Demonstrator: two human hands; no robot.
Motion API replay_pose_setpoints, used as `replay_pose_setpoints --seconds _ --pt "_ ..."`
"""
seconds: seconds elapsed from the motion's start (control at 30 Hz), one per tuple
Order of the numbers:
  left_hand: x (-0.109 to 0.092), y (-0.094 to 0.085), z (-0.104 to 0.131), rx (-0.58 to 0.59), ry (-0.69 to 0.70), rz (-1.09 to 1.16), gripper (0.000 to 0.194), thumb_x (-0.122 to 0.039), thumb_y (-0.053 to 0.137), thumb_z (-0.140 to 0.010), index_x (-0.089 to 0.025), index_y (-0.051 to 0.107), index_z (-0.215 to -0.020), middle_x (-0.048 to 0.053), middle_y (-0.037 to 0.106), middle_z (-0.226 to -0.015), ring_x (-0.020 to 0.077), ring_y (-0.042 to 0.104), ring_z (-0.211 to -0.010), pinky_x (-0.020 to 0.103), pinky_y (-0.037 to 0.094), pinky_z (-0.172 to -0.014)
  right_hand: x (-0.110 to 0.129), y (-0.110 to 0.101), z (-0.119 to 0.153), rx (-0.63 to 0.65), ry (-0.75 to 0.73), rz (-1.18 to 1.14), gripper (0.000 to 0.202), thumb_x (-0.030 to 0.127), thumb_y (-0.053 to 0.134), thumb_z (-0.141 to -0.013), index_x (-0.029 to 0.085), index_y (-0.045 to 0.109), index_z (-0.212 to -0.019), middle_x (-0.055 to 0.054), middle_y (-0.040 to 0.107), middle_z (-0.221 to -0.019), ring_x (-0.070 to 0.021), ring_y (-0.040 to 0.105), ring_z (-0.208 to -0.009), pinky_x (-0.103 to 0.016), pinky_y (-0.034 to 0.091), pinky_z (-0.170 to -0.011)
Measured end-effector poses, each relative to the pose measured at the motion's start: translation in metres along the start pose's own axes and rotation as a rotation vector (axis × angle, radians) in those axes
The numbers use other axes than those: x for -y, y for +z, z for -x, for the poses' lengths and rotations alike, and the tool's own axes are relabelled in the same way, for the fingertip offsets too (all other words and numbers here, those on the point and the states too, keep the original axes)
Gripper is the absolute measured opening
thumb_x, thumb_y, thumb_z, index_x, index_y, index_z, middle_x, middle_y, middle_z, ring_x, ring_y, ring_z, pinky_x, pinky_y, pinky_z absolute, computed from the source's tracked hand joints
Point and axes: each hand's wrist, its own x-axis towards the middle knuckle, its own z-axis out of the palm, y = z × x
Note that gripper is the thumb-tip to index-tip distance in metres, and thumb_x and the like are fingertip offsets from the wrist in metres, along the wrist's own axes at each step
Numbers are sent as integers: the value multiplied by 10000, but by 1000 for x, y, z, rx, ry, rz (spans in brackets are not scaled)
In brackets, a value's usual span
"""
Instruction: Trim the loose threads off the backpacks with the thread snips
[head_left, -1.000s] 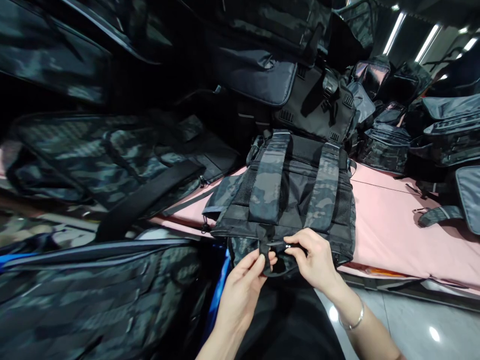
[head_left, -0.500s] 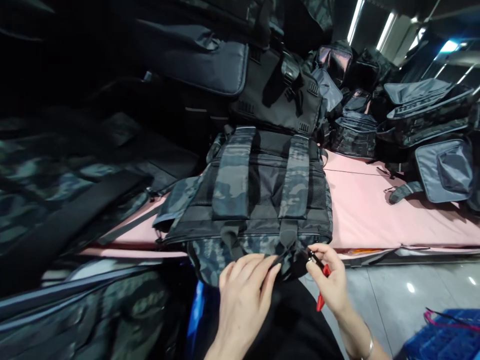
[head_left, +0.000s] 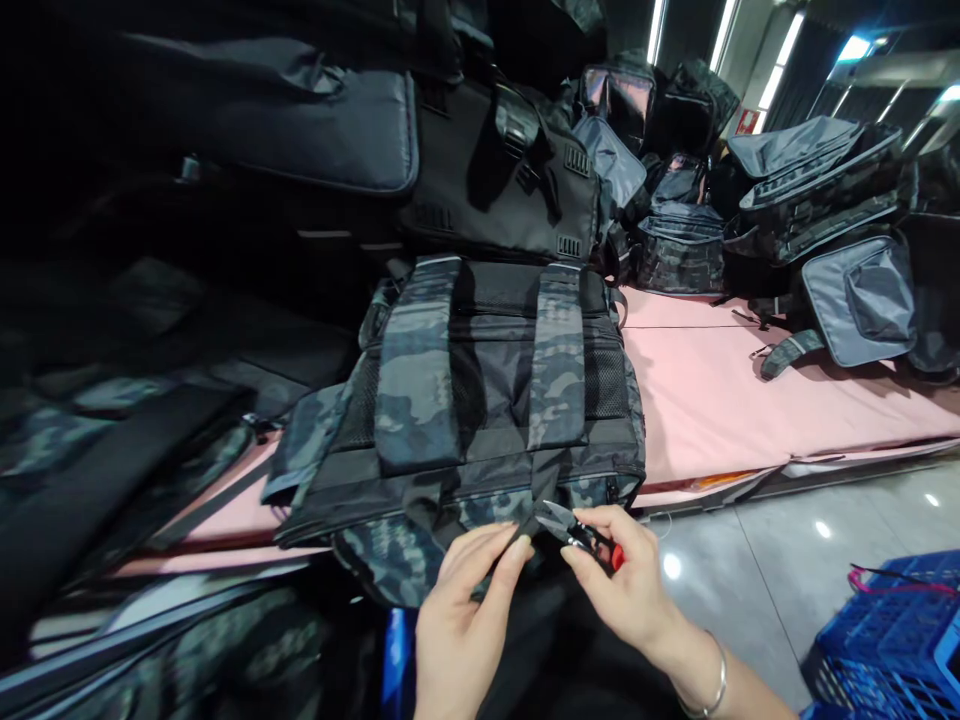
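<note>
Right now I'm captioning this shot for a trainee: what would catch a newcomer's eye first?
First, the two hands at the bottom centre: the right hand holds red-handled snips against the lower edge of a camouflage backpack, where the left hand pinches the fabric. The backpack lies straps-up on a pink table. Heaps of dark bags crowd the table behind.

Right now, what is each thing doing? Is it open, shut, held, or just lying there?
Camouflage backpack: lying strap-side up on the pink table, near edge hanging over.
Thread snips: held in the right hand, blades open, tips at the backpack's lower strap.
Right hand: closed around the snips.
Left hand: fingers pinching the backpack's bottom edge.
Pink table: covered partly by bags.
Grey bag: resting on the table, zipped shut.
Blue crate: on the floor, contents unclear.
</note>
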Motion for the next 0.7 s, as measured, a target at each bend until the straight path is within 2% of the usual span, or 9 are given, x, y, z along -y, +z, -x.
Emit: replay_pose_setpoints --seconds 0.13,0.3,0.4,0.53,0.6,0.7 --pt "4 -1 0 19 100 -58 162 -384 640 -747 -253 718 -805 51 644 -892 225 575 -907 352 443 -889 0 0 -2 -6 -26 20 227 242 634 -776 198 613 -997 -15 652 -776 -126 560 -593 -224 451 -533" --pt "8 -3 0 8 148 -97 149 -368 642 -751 -250 720 -801 57 654 -869 232 576 -888 364 442 -876 1 1 -6 -14 -114 43 178 229 621 -790 195 640 -963 -35 687 -856 -147 625 -687 -225 475 -559" --pt "8 -2 0 8 128 -102 153 -374 646 -749 -249 718 -799 57 650 -877 234 573 -904 366 439 -887 0 0 -7 -22 -104 16 128 237 610 -802 195 652 -915 -33 697 -866 -159 643 -727 -234 493 -595" --pt "5 -1 1 1 46 -74 170 -392 643 -750 -241 711 -787 53 626 -916 222 571 -923 343 447 -893 -3 -4 -7 -81 -23 -18 115 232 605 -802 187 637 -903 -17 686 -792 -125 597 -594 -211 460 -519" --pt "6 -1 2 1 43 -74 171 -391 637 -759 -237 708 -780 50 622 -917 213 572 -923 334 447 -896 -3 -7 -7 -48 -11 -20 137 219 620 -787 189 628 -920 -4 673 -767 -108 566 -554 -195 442 -492" --pt "9 -1 1 9 100 -90 159 -371 632 -771 -232 704 -796 44 629 -903 204 574 -914 337 446 -901 -2 -6 -7 31 -50 -27 210 200 647 -759 196 620 -967 -3 670 -815 -109 588 -610 -180 460 -516"
